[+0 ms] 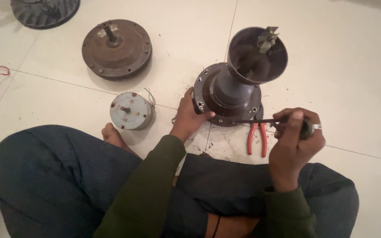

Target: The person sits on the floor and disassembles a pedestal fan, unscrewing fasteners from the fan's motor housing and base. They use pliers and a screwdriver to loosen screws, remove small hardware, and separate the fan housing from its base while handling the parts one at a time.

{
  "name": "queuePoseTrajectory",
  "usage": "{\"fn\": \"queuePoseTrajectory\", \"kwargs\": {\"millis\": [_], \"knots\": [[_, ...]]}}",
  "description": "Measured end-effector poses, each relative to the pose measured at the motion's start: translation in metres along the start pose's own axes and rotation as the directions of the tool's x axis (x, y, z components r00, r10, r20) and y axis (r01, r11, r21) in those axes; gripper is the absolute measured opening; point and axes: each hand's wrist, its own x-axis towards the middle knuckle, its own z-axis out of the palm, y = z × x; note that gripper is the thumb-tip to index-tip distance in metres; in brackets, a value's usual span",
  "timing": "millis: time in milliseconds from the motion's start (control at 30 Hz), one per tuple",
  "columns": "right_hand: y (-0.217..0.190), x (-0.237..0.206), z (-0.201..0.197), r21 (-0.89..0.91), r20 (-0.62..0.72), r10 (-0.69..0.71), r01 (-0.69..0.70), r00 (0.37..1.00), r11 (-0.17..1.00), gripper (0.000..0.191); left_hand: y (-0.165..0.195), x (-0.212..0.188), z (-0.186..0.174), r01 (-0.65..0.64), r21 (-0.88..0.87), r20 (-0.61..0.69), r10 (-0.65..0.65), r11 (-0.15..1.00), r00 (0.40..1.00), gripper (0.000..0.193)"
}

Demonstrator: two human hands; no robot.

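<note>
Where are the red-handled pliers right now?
In the head view, the red-handled pliers lie on the floor tiles, right of centre, below the dark motor housing and beside the right hand.
</note>
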Motion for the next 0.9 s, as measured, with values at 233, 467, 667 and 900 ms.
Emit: {"fn": "queuePoseTrajectory", "kwargs": {"millis": [233, 467, 667, 900], "knots": [[0.001, -0.005, 0.008, -0.068, -0.016, -0.066, 0.065, 0.998, 0.996, 0.026, 0.004, -0.004, 0.003, 0.036, -0.013, 0.021, -0.035, 0.999, 0.999, 0.103], [-0.005, -0.006, 0.009, -0.050, -0.002, -0.035, 0.035, 0.999, 0.998, 0.024, 0.012, -0.008, 0.003, 0.062, -0.038, 0.067, -0.059, 0.997, 0.996, 0.109], [-0.004, 0.002, 0.001, 0.016, 0.206, -0.068, 0.066, 0.976, 0.998, 0.024, 0.006, -0.006, 0.001, 0.015, -0.043, 0.084, -0.012, 0.999, 0.996, 0.110], [-0.010, 0.005, -0.003, 0.015, 0.365, -0.108, 0.111, 0.925, 0.994, 0.024, -0.002, -0.002, 0.003, 0.017, -0.044, 0.078, -0.013, 0.999, 0.997, 0.116]]}}
